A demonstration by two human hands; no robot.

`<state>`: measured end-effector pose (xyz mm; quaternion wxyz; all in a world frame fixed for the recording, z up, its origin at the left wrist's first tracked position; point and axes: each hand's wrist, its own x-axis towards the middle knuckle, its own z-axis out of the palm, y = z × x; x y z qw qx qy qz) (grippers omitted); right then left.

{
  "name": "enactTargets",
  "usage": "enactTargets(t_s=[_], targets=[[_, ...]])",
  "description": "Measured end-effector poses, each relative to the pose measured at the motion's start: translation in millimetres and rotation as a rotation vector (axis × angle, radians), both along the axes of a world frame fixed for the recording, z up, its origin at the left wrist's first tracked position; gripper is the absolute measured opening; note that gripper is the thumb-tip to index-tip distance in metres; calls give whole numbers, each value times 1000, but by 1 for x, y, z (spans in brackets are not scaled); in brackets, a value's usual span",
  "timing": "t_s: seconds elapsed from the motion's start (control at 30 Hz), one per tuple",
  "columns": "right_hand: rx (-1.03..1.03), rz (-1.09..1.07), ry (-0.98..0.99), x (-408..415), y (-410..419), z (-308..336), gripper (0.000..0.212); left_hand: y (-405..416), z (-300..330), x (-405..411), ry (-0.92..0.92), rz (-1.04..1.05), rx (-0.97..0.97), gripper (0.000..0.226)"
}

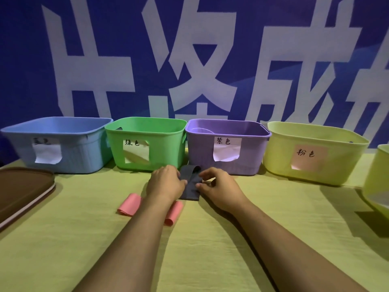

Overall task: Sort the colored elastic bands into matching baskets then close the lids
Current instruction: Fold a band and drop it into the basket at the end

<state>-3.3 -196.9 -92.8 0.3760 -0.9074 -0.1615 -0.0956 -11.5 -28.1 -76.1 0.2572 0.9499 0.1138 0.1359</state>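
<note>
Two hands are working one dark grey elastic band (pixel 190 184) on the yellow-green cloth (pixel 210 249). The left hand (pixel 165 183) is pressing curled fingers against the band's left edge, while the right hand (pixel 219 186) is pinching its right edge between thumb and forefinger, the remaining fingers hanging loosely bent. The band is lying folded between both grips, its far loop rising toward the purple basket (pixel 228 147), which is standing just beyond the hands. A green basket (pixel 146 143) is sitting beyond and left of the grip, a blue basket (pixel 56 144) further left, and a pale yellow basket (pixel 314 153) beyond and to the right, wearing a pink label. A pink band (pixel 129 204) is lying near side of the grip, partly hidden under the left forearm. A brown lid (pixel 23 188) is resting well off to the left.

The likeliest trouble is colour: the light is making the band look grey-blue, so it could be dropped into the wrong basket. The right hand's pinch is also taking only the edge, so the stretchy band could slip free during lifting. The left forearm, meanwhile, is risking dragging the pink band along.
</note>
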Motion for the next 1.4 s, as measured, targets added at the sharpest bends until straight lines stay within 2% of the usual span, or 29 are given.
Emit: enactTargets(t_s=[0.13,0.27,0.37,0.47,0.53,0.73,0.8,0.87,0.93,1.03,1.1,1.23,1.4], targets=[[-3,95,-37,0,1,-1,42,0,4,1,69,-56,-182,42],[-38,168,-28,-1,4,-3,44,0,5,5,51,-125,-409,23],[-34,178,-15,-2,1,0,45,0,4,6,13,-144,-662,26],[70,212,13,-7,-6,10,51,-3,15,1,-17,-165,-1074,27],[162,253,12,-12,-11,18,57,-6,23,-5,-15,-192,-1283,24],[254,295,-87,-23,-20,35,61,-15,31,-9,-16,-210,-1604,14],[325,266,-134,-25,-18,36,48,-15,33,-9,-37,-219,-1711,16],[421,210,-255,-23,-16,37,23,-18,34,-10,-48,-295,-1635,7],[513,146,-334,-23,-15,42,14,-23,35,-13,-73,-346,-1490,11],[639,74,-351,-22,-17,57,10,-28,35,-16,-201,-404,-1125,49],[715,42,-356,-23,-19,71,10,-30,37,-21,-249,-505,-1061,64],[812,49,-337,-30,-27,97,15,-37,41,-32,-267,-700,-1031,41],[832,98,-367,-39,-38,120,18,-40,43,-44,10,-861,-993,36]])
